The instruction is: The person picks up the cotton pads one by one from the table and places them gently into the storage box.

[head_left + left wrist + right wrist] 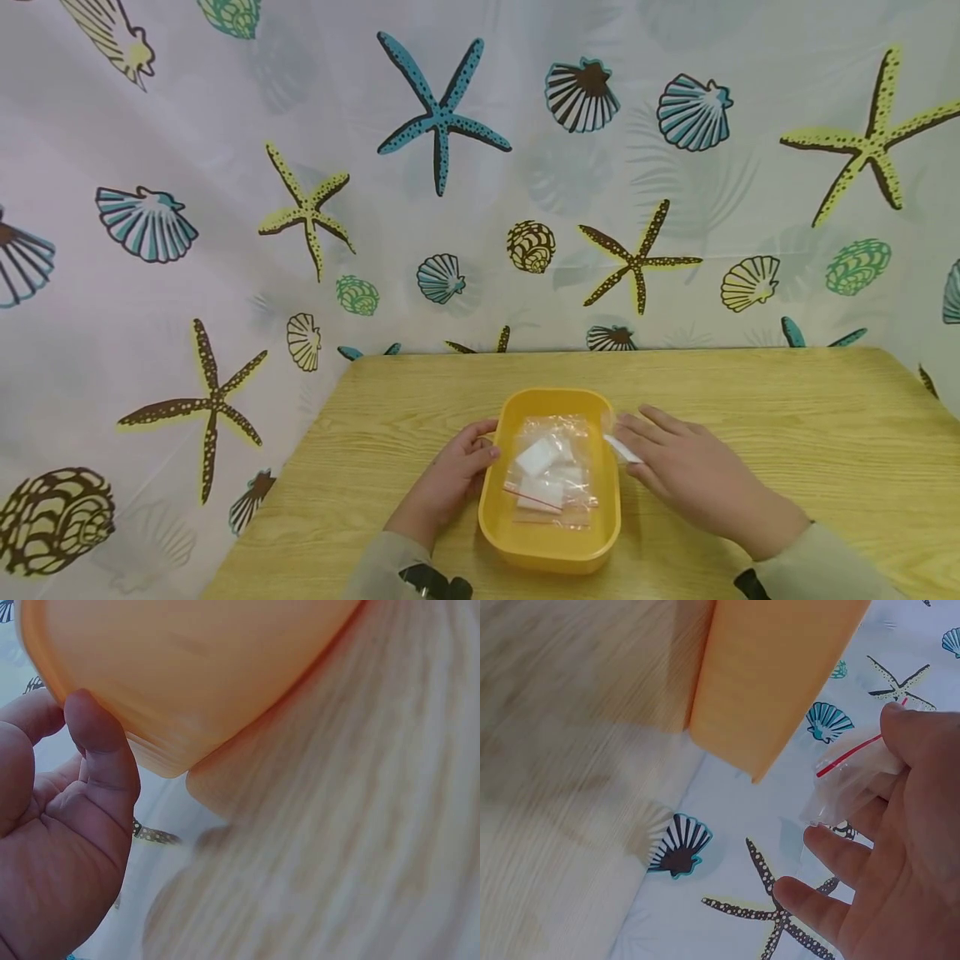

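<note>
A yellow plastic bin [550,550] stands on the table, with several clear zip bags [551,475] holding white pieces lying inside. My left hand [459,471] holds the bin's left side; in the left wrist view, the thumb [97,742] lies against its outer wall. To the right of the bin, my right hand [693,475] holds another small zip bag [859,769] with a red seal line, pinched by the thumb and fingers. That bag's white content shows edge-on near the bin's right rim in the head view. Two lower fingers of the right hand stick out loosely.
The wooden table [787,433] extends left, right and behind the bin. A white curtain [480,225] printed with starfish and shells hangs along the table's back and left sides.
</note>
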Demonstrator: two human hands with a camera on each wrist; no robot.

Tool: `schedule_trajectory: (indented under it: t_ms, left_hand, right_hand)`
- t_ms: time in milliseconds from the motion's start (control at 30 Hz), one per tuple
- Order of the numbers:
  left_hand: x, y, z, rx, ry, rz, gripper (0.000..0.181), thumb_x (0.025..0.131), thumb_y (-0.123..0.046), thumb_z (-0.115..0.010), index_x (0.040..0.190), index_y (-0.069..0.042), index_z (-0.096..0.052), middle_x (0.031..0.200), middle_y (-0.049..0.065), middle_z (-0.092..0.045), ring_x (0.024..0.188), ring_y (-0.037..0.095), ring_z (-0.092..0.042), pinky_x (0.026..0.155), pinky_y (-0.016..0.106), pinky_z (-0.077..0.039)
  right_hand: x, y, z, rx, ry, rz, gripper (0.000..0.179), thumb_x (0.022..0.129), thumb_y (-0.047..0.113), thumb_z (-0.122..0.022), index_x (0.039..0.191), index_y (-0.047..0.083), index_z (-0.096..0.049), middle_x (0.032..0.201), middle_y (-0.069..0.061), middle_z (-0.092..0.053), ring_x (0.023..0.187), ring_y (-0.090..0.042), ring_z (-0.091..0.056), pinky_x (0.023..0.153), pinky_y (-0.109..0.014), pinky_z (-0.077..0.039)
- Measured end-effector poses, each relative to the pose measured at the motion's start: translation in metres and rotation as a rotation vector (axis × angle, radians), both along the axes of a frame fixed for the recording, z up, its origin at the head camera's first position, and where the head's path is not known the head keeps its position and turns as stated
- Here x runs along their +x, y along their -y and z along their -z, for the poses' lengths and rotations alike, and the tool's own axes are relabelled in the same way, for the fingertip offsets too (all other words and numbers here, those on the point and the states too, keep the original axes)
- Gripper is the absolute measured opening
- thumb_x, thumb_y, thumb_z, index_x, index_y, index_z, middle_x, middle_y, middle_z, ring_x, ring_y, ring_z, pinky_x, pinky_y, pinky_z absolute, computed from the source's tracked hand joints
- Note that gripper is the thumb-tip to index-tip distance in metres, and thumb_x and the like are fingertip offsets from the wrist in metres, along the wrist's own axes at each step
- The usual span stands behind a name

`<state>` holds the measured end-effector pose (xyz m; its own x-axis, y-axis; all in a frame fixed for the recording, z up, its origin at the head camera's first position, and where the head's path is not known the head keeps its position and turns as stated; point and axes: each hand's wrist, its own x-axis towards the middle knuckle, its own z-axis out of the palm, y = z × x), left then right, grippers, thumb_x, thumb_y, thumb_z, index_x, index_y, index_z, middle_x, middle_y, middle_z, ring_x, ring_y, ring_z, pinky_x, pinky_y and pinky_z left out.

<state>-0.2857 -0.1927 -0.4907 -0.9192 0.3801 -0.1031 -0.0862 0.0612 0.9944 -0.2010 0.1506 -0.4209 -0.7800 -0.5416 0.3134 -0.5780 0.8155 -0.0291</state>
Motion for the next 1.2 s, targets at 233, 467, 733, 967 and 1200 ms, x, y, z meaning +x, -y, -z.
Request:
schedule_trajectory:
  t_ms: [233, 467, 733, 967, 1200]
  left_hand:
    - [0.002, -0.002, -0.003, 0.013, 0.004, 0.007, 0.054, 0.102, -0.020, -0.060, 0.151, -0.009, -0.041, 0.106, 0.013, -0.055, 0.093, 0.021, -0.060, 0.081, 0.032, -0.056]
    - [0.003, -0.002, -0.004, 0.005, 0.006, -0.006, 0.054, 0.102, -0.022, -0.061, 0.151, -0.011, -0.042, 0.108, 0.014, -0.055, 0.096, 0.022, -0.061, 0.084, 0.032, -0.056]
    - [0.004, -0.003, -0.004, 0.011, -0.001, 0.000, 0.054, 0.102, -0.022, -0.061, 0.151, -0.010, -0.041, 0.107, 0.014, -0.055, 0.095, 0.022, -0.060, 0.084, 0.032, -0.056]
    - [0.003, -0.003, -0.002, 0.018, 0.006, -0.003, 0.055, 0.101, -0.022, -0.062, 0.151, -0.011, -0.042, 0.108, 0.014, -0.055, 0.096, 0.022, -0.061, 0.084, 0.032, -0.056]
    - [0.003, -0.003, -0.002, -0.003, 0.005, -0.016, 0.054, 0.101, -0.025, -0.063, 0.151, -0.013, -0.043, 0.110, 0.014, -0.055, 0.097, 0.023, -0.060, 0.085, 0.032, -0.056]
  right_hand:
    - [-0.005, 0.012, -0.003, 0.005, 0.002, -0.029, 0.049, 0.106, 0.035, -0.053, 0.149, 0.012, -0.052, 0.153, -0.005, -0.049, 0.143, -0.033, -0.039, 0.105, -0.057, -0.042]
    - [-0.010, 0.023, -0.004, 0.007, -0.001, -0.052, 0.050, 0.105, 0.036, -0.053, 0.149, 0.012, -0.052, 0.153, -0.005, -0.048, 0.144, -0.033, -0.038, 0.105, -0.056, -0.042]
    - [-0.012, 0.040, -0.010, 0.000, 0.065, -0.058, 0.051, 0.106, 0.038, -0.051, 0.150, 0.013, -0.051, 0.154, -0.004, -0.046, 0.145, -0.033, -0.035, 0.109, -0.057, -0.038]
    - [-0.018, 0.051, -0.009, 0.005, 0.091, -0.066, 0.052, 0.106, 0.039, -0.050, 0.150, 0.012, -0.051, 0.154, -0.005, -0.046, 0.145, -0.033, -0.036, 0.110, -0.057, -0.037]
    - [-0.024, 0.059, -0.007, 0.016, 0.120, -0.055, 0.052, 0.107, 0.040, -0.048, 0.151, 0.013, -0.050, 0.156, -0.004, -0.044, 0.146, -0.033, -0.033, 0.110, -0.058, -0.036]
